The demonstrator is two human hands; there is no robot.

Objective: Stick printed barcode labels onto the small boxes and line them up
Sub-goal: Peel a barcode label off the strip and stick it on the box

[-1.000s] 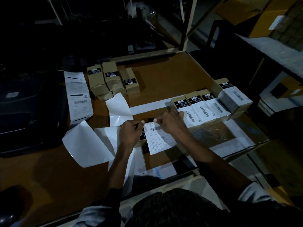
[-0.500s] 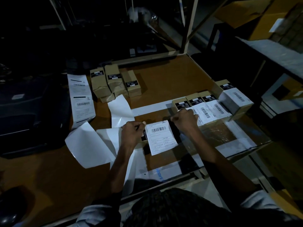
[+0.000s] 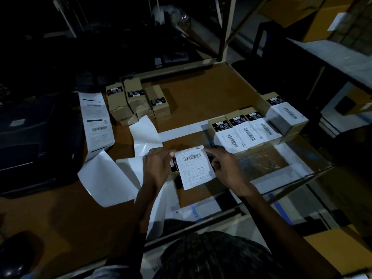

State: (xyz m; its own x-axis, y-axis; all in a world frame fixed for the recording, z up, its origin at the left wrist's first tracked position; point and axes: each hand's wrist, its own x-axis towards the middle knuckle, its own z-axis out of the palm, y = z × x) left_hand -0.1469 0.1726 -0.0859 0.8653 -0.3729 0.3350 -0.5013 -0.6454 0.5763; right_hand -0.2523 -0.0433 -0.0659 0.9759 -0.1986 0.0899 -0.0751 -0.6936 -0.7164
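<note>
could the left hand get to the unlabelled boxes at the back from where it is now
Probably yes. The left hand rests at the label on the box in front, and only flat backing sheets lie between it and the unlabelled boxes, nothing upright. It would have to leave the label first.

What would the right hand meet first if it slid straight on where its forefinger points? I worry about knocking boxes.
Probably the left hand, across the label's top edge; no boxes there.

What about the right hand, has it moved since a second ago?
Yes: the right hand slid toward the person, away from the labelled boxes, down the right edge of the label.
</note>
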